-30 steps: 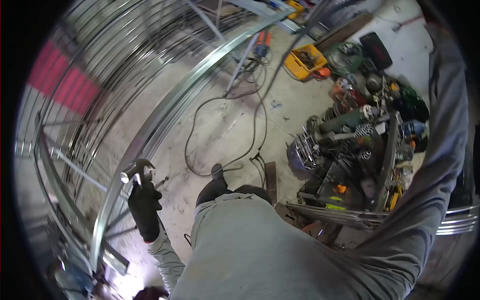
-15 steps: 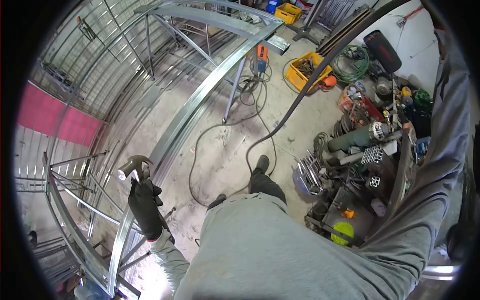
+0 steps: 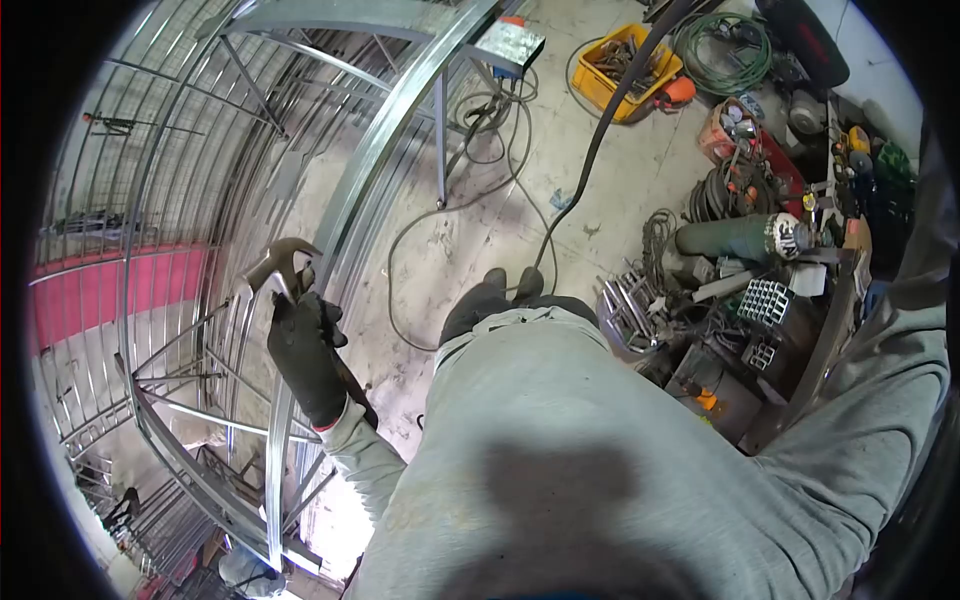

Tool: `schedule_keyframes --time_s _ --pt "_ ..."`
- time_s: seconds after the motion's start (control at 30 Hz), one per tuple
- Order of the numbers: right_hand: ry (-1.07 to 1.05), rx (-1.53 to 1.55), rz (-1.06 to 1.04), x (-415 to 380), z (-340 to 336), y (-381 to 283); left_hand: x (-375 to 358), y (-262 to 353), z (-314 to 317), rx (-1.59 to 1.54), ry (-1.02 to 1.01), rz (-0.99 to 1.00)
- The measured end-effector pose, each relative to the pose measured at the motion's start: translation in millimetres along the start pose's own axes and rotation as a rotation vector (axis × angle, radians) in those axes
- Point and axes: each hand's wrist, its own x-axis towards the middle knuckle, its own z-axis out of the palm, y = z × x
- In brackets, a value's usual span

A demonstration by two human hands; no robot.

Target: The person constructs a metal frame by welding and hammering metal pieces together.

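Note:
My left hand (image 3: 308,365), in a dark glove with a red-edged cuff, is closed around a claw hammer (image 3: 272,268). The hammer's metal head points up above the fist, its claw toward the right. Directly behind the hand runs a curved galvanized steel frame (image 3: 372,145), whose long bar overlaps the hammer in this view. My right arm shows as a grey sleeve (image 3: 860,385) raised along the right edge; its hand is outside the picture.
A black cable (image 3: 590,170) hangs down toward my feet, and a thinner cable (image 3: 393,275) loops on the floor. At right lie a green gas cylinder (image 3: 735,238), steel tube offcuts (image 3: 768,303) and a yellow crate (image 3: 598,85). Wire mesh panels (image 3: 85,215) stand at left.
The view has shifted, and the beam and floor items sit differently in it. My left hand, still holding the hammer, appears slightly lower and to the right. A head shadow now falls on my shirt.

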Motion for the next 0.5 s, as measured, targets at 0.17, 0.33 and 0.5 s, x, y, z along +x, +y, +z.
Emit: schedule_keyframes --time_s 0.17,0.33,0.5 --pt "0.000 0.014 0.002 34.9 12.4 39.1 47.8 15.6 64.5 -0.082 -0.009 -0.010" --pt "-0.019 0.060 0.038 75.2 26.6 102.0 93.0 21.6 121.7 -0.064 -0.005 0.034" --pt "-0.065 0.196 0.065 122.8 39.9 201.1 114.3 21.0 191.3 -0.085 0.118 -0.056"
